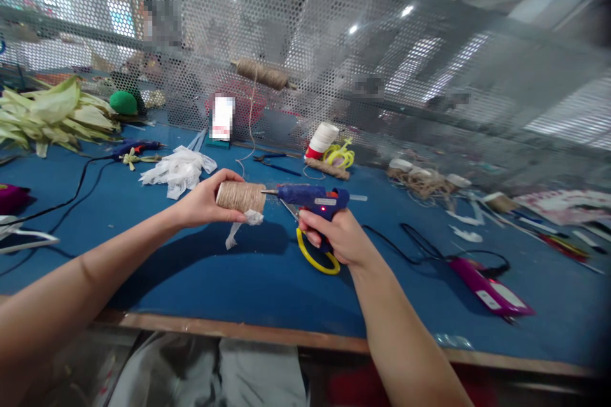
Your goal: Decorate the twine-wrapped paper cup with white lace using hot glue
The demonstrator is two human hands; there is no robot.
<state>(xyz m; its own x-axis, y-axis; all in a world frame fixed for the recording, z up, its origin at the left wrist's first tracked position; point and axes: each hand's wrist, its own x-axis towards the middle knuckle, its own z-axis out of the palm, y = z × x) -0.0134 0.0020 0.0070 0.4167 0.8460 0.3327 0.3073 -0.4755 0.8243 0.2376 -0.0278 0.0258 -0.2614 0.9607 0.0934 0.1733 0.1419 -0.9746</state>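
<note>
My left hand (216,200) is wrapped round a twine-covered cylinder (242,197), held on its side above the table. A strip of white lace (233,236) hangs from the cylinder's lower edge. In my right hand (337,232) is a blue glue gun (305,196), gripped by its handle, with a small red light lit. Its metal nozzle points left, at the right end of the cylinder; whether it touches, I cannot tell. Below the gun lie scissors with yellow handles (308,257), partly hidden by my right hand.
White lace (179,168) and another glue gun (136,147) lie to the left. Behind are pliers (279,165), a white thread spool (323,138) and a twine roll (261,73) on the mesh panel. A purple device (491,286) with a black cord sits at right.
</note>
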